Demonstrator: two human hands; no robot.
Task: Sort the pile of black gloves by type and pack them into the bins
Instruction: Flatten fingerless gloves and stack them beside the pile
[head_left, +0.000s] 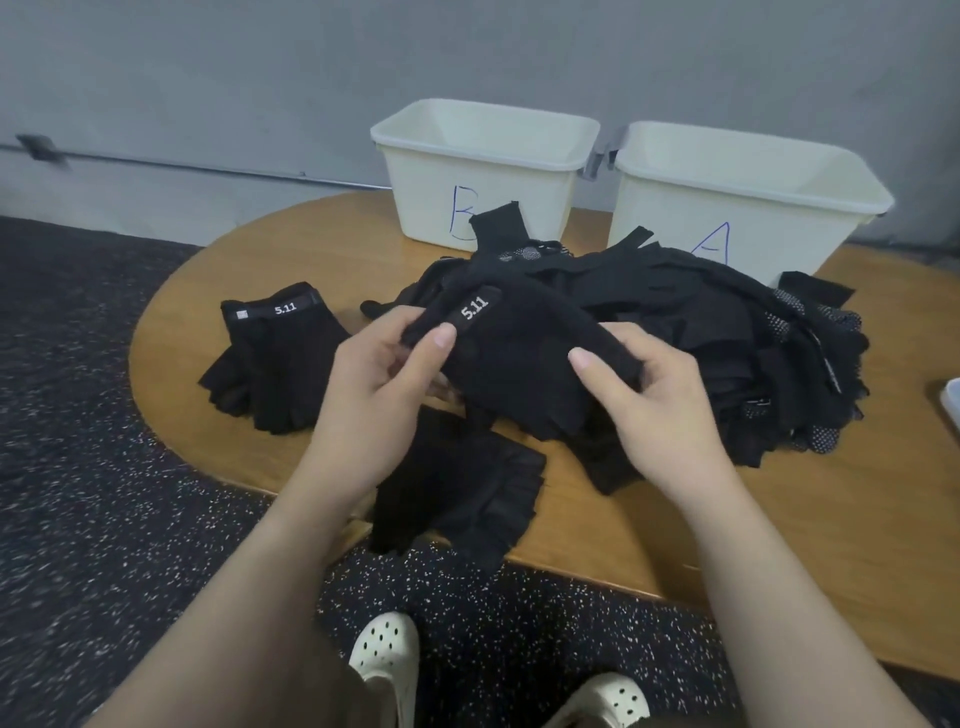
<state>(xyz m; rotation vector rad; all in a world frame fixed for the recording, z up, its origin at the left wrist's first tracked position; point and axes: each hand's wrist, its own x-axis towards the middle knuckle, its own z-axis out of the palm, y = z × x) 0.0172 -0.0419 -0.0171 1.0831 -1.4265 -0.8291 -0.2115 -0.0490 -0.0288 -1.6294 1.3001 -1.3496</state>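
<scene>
A rounded wooden worktop (779, 519) carries a pile of black gloves (701, 332) at centre. Two cream bins stand far: bin B (483, 171) left, bin A (743, 202) right. Left hand (374, 384) and right hand (660, 410), fingers curled, pinch a 5.11 glove (524, 358) just above the pile's near edge.
</scene>
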